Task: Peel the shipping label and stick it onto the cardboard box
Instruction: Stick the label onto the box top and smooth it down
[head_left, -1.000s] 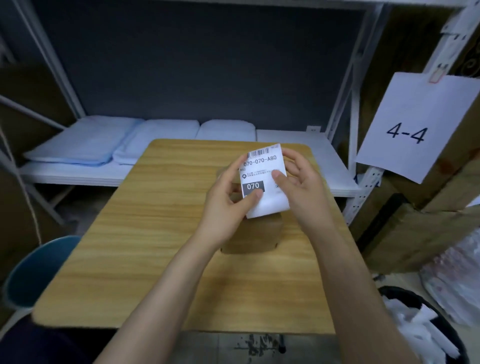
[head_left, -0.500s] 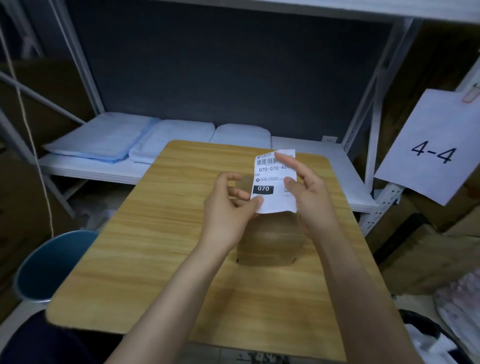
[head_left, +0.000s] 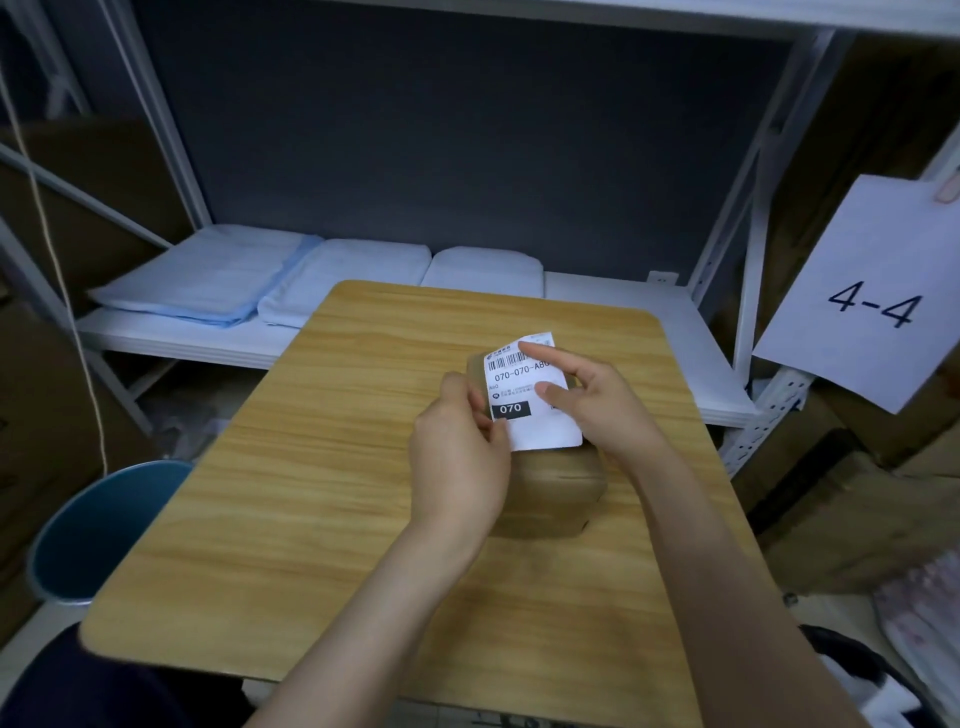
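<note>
A white shipping label (head_left: 535, 421) printed with a barcode, "070-070-A80" and a black "070" block lies tilted over the top of a brown cardboard box (head_left: 558, 496) on the wooden table (head_left: 322, 493). My left hand (head_left: 460, 457) pinches the label's lower left edge between thumb and fingers. My right hand (head_left: 592, 397) holds the label's right side, thumb on its face and forefinger stretched to the top corner. Both hands hide much of the box top. Whether the label touches the box I cannot tell.
A white metal shelf (head_left: 649, 306) behind the table carries folded blue and white cloths (head_left: 218, 280). A blue bin (head_left: 88, 530) stands at the left, a black bin with white scraps (head_left: 883, 691) at the lower right. A "4-4" paper sign (head_left: 867, 296) hangs over cartons at the right.
The label has come down from an upright hold in front of me to lie low over the box top. My right forefinger now stretches along its top edge.
</note>
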